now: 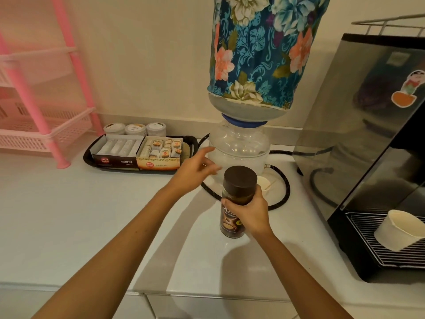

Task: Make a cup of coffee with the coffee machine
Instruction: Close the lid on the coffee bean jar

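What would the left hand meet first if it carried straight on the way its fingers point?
Probably the clear water dispenser base: the left hand points up-right at it, though depth is uncertain.

The single head-worn camera is looking forward and steeply down over a white counter (69, 215), facing the cream wall behind it. It is sitting close above the person's forearms, which are entering from the bottom edge (the wide lens is bowing the edges). It is taking in a pink rack (46, 100) at left and the coffee machine (368, 134) at right.
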`<action>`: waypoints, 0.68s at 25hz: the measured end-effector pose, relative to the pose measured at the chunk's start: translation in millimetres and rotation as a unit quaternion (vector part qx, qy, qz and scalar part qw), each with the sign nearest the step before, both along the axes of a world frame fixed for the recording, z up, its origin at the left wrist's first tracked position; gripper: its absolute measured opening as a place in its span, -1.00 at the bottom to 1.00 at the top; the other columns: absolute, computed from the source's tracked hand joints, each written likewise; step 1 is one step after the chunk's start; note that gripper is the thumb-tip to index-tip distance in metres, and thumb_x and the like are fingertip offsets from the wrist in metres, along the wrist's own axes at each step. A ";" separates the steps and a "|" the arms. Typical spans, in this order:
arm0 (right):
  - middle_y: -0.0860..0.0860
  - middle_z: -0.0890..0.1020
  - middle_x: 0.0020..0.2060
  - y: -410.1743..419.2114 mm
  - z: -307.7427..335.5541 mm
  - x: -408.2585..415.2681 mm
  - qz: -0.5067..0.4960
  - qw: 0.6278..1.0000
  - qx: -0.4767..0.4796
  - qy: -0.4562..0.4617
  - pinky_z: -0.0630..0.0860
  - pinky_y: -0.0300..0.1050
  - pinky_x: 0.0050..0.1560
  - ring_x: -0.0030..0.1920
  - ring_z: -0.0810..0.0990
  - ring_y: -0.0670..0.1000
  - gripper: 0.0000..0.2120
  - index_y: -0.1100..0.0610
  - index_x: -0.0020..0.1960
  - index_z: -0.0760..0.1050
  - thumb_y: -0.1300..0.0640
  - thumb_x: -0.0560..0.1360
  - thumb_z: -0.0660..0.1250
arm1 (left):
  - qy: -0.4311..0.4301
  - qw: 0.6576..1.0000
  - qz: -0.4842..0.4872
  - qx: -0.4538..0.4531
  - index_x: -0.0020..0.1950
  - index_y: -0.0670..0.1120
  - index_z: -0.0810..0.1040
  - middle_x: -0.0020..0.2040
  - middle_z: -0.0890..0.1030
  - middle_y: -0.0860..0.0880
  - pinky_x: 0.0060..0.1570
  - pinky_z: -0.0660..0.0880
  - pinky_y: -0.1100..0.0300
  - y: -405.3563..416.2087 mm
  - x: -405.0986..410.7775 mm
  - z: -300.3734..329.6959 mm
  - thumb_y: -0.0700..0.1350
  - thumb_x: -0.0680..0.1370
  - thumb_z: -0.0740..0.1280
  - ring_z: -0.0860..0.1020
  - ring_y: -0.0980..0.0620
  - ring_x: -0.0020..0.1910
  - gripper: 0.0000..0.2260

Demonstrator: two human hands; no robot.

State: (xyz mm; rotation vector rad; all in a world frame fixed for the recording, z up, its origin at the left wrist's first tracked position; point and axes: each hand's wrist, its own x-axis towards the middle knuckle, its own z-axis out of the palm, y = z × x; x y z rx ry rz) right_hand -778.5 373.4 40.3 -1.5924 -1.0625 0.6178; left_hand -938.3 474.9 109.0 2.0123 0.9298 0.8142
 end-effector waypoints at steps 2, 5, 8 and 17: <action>-0.40 0.56 -0.11 4.8 9.8 -5.9 0.014 1.000 0.009 -0.015 0.45 -0.45 -0.17 -0.05 0.55 -0.35 -0.37 -0.43 0.00 0.32 -0.20 0.06 0.57 | -0.013 0.999 -0.031 -0.013 0.51 0.08 0.13 0.11 0.63 0.06 0.21 0.48 0.07 -9.4 9.2 6.5 0.30 0.43 0.32 0.56 0.13 0.11 -0.26; -0.37 0.55 -0.09 13.1 25.9 -13.8 0.036 0.998 0.021 -0.038 0.44 -0.53 -0.25 -0.04 0.52 -0.39 -0.36 -0.39 0.05 0.28 -0.23 0.09 0.55 | 0.024 0.999 -0.046 0.010 0.50 0.24 -0.02 0.27 0.50 0.05 0.16 0.48 0.17 -16.1 25.1 20.1 0.46 0.26 0.33 0.48 0.08 0.19 -0.07; -0.35 0.54 -0.09 22.0 38.2 -15.8 0.060 0.996 0.020 -0.058 0.42 -0.49 -0.24 -0.08 0.54 -0.32 -0.31 -0.32 0.12 0.28 -0.28 0.08 0.52 | 0.036 0.997 -0.055 0.033 0.48 0.30 -0.07 0.32 0.45 0.08 0.09 0.43 0.28 -6.0 19.1 39.8 0.43 0.23 0.40 0.43 0.13 0.20 -0.03; -0.29 0.51 -0.18 66.6 69.4 -23.8 0.077 0.991 0.047 -0.103 0.39 -0.41 -0.18 -0.09 0.52 -0.17 -0.30 -0.15 0.15 0.35 -0.32 0.10 0.46 | 0.073 0.990 0.085 0.091 0.53 0.13 -0.03 0.00 0.52 0.12 -0.26 0.42 0.36 10.4 -3.4 77.8 0.56 0.21 0.24 0.53 0.14 -0.09 0.03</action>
